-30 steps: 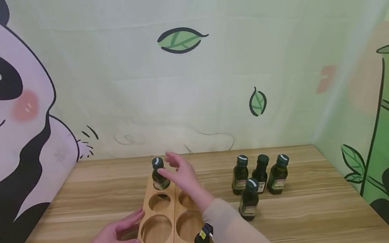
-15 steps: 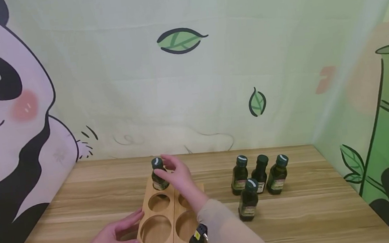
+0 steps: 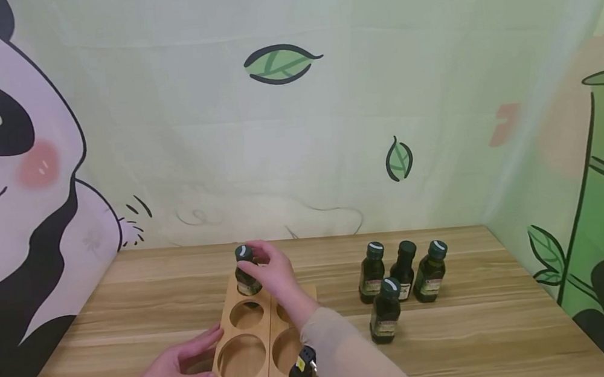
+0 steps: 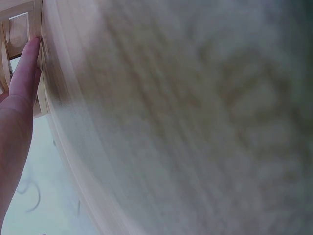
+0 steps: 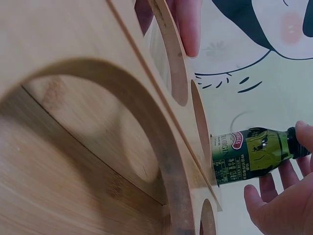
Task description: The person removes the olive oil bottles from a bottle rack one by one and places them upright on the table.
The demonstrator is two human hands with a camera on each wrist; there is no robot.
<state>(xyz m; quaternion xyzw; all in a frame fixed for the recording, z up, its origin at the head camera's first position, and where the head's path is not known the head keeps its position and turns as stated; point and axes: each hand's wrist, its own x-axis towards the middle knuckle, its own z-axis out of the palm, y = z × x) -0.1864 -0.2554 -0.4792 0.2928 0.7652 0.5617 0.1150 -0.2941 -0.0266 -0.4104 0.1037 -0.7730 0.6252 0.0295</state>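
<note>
A small dark green olive oil bottle (image 3: 246, 282) with a dark cap stands upright in the far left hole of a wooden rack (image 3: 270, 361). My right hand (image 3: 275, 271) holds this bottle about its upper part. In the right wrist view, the fingers (image 5: 303, 137) reach the cap of the bottle (image 5: 249, 154), and the thumb side is partly hidden. My left hand (image 3: 174, 367) rests against the left side of the rack, its fingers fairly straight. The left wrist view has the left hand (image 4: 22, 88) touching the rack's edge, with much of the picture blurred.
Several similar dark bottles stand on the table (image 3: 485, 328) to the right: a left one (image 3: 371, 274), a middle one (image 3: 402, 267), a right one (image 3: 431, 273) and a front one (image 3: 385, 314). A printed cloth (image 3: 298, 152) hangs behind the table.
My right hand has moved left and slightly down onto the bottle, its fingers closing in round it. The bottle stays in its hole, and my left hand keeps its place.
</note>
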